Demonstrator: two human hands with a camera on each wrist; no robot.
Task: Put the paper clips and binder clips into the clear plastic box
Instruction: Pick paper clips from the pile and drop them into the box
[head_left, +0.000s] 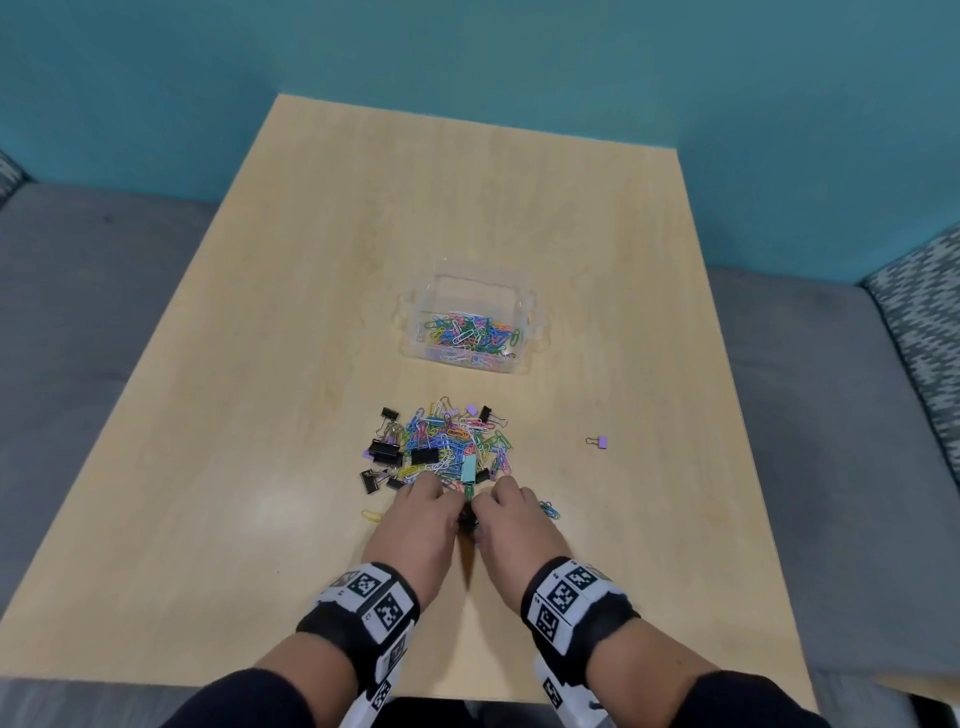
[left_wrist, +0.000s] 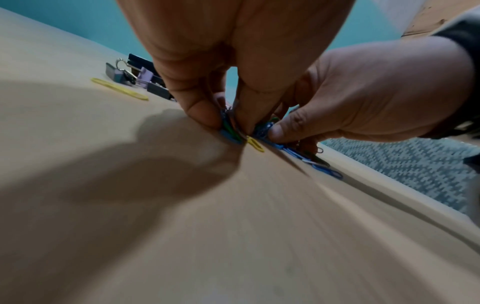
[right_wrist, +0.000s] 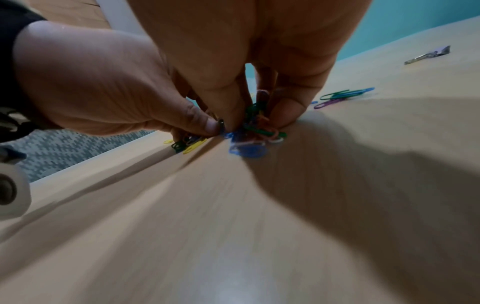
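Observation:
A heap of coloured paper clips and black, purple and teal binder clips (head_left: 441, 449) lies on the wooden table (head_left: 311, 312). My left hand (head_left: 421, 512) and right hand (head_left: 511, 514) sit side by side at the heap's near edge, fingers curled down. The left hand (left_wrist: 223, 115) pinches a bunch of blue and green paper clips (left_wrist: 231, 133) against the table. Green, orange and blue paper clips (right_wrist: 257, 127) are bunched in the right hand (right_wrist: 257, 115). The clear plastic box (head_left: 470, 325) stands beyond the heap, with many paper clips inside.
A single purple binder clip (head_left: 598, 442) lies apart at the right. A yellow paper clip (head_left: 371, 516) sits left of my left hand, and a few blue ones (head_left: 549, 510) right of my right hand. Grey seating surrounds the table.

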